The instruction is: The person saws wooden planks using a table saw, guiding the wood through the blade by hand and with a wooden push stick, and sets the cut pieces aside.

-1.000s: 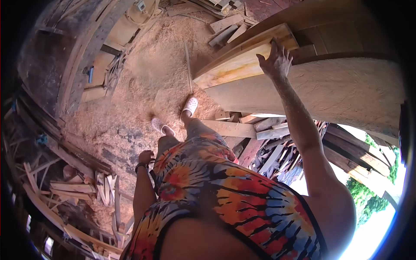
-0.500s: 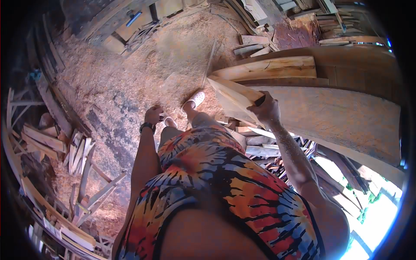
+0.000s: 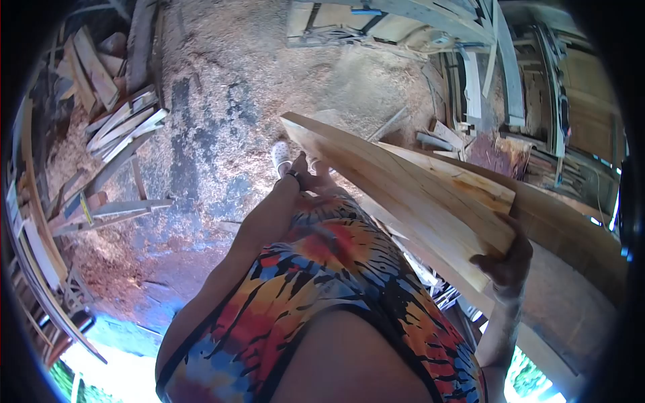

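Note:
A long pale wooden plank [image 3: 403, 195] with brown grain streaks slants across in front of me, from near my feet to my right side. My right hand [image 3: 509, 258] grips its near end, thumb on the broad face and fingers around the far edge. My left hand [image 3: 306, 174], with a dark watch on the wrist, hangs low beside the plank's lower edge. Its fingers look loosely apart and nothing shows in them; contact with the plank is unclear. Behind the held plank lies another board [image 3: 470, 185], partly covered by it.
A wide sheet-like board [image 3: 561, 316] lies at my right. Scrap wood [image 3: 124, 131] is piled on the left, beside slanting timbers [image 3: 127, 207]. Sawdust covers the floor [image 3: 222, 87]. A wooden bench-like structure [image 3: 403, 30] stands ahead, and stacked offcuts [image 3: 578, 178] are at the far right.
The plank has been raised and turned, its broad face now showing, and my right hand has come nearer on the right. My left hand has moved toward the plank. The view has swung left.

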A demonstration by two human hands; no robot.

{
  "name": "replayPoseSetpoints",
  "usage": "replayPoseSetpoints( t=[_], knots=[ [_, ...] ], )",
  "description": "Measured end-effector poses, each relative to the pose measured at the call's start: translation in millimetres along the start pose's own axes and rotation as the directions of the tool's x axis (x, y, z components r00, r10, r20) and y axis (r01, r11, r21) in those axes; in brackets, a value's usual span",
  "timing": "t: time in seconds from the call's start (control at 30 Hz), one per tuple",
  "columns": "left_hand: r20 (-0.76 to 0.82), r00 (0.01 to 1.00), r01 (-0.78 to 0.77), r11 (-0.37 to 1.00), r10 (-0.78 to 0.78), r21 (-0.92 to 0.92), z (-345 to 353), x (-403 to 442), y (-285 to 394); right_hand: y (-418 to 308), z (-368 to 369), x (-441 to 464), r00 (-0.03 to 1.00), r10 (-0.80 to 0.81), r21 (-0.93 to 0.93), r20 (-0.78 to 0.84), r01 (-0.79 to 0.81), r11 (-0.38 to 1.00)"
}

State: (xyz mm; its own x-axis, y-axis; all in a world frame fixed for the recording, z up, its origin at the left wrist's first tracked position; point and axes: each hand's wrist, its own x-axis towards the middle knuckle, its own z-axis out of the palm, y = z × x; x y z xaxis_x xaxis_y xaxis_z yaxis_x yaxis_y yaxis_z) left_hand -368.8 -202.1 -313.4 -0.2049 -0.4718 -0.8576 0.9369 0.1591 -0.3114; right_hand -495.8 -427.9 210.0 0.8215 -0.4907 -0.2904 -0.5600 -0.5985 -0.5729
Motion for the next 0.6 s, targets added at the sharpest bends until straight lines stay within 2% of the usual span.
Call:
replayPoseSetpoints(
  t=[0.07,0.1,0.13,0.17,0.27,0.33,0.37,0.4,0.43,0.5,0.53,0.6],
  knots=[
    [0.182,0.979,-0.044,0.968,0.091,-0.247,-12.3,-2.7,8.3,0.4,-8.9,1.1,0.989,0.146,0.258,-0.006,-0.139,0.956],
    [0.24,0.921,-0.211,0.909,0.308,-0.359,-15.8,-5.8,12.5,0.6,-8.9,2.3,0.976,0.218,0.408,0.006,-0.201,0.891],
    [0.271,0.814,-0.354,0.808,0.514,-0.471,-13.1,-15.0,19.1,3.1,-10.1,2.6,0.957,0.288,0.547,0.026,-0.255,0.797],
    [0.271,0.667,-0.463,0.671,0.694,-0.579,-12.2,-23.5,25.5,17.0,-11.3,1.5,0.951,0.31,0.568,0.016,-0.264,0.779],
    [0.254,0.63,-0.557,0.655,0.734,-0.51,-16.4,-42.6,53.1,77.7,-11.7,1.1,0.945,0.326,0.62,0.03,-0.274,0.735],
    [0.196,0.601,-0.571,0.587,0.775,-0.574,-2.2,-66.6,59.9,103.3,-11.1,-4.5,0.954,0.288,0.646,0.082,-0.271,0.713],
    [0.176,0.588,-0.573,0.561,0.789,-0.598,3.7,-72.5,61.0,116.8,-11.0,-10.1,0.959,0.276,0.636,0.06,-0.25,0.73],
    [0.213,0.528,-0.599,0.539,0.822,-0.592,5.2,-77.5,61.3,130.0,-10.2,-16.4,0.963,0.267,0.626,0.035,-0.229,0.746],
    [0.229,0.527,-0.601,0.549,0.818,-0.581,10.6,-85.2,61.0,139.9,-8.0,-23.6,0.966,0.259,0.615,0.01,-0.21,0.76],
    [0.262,0.517,-0.604,0.564,0.815,-0.563,35.0,-108.0,60.0,147.1,2.2,-32.1,0.909,0.417,0.819,0.012,-0.248,0.518],
    [0.279,0.477,-0.643,0.547,0.834,-0.537,53.0,-129.2,54.5,152.3,7.7,-36.5,0.872,0.488,0.894,0.037,-0.247,0.374],
    [0.403,0.413,-0.667,0.572,0.817,-0.477,64.6,-116.4,63.7,180.1,20.0,-45.3,0.816,0.578,0.884,-0.002,-0.268,0.382]
  ],
)
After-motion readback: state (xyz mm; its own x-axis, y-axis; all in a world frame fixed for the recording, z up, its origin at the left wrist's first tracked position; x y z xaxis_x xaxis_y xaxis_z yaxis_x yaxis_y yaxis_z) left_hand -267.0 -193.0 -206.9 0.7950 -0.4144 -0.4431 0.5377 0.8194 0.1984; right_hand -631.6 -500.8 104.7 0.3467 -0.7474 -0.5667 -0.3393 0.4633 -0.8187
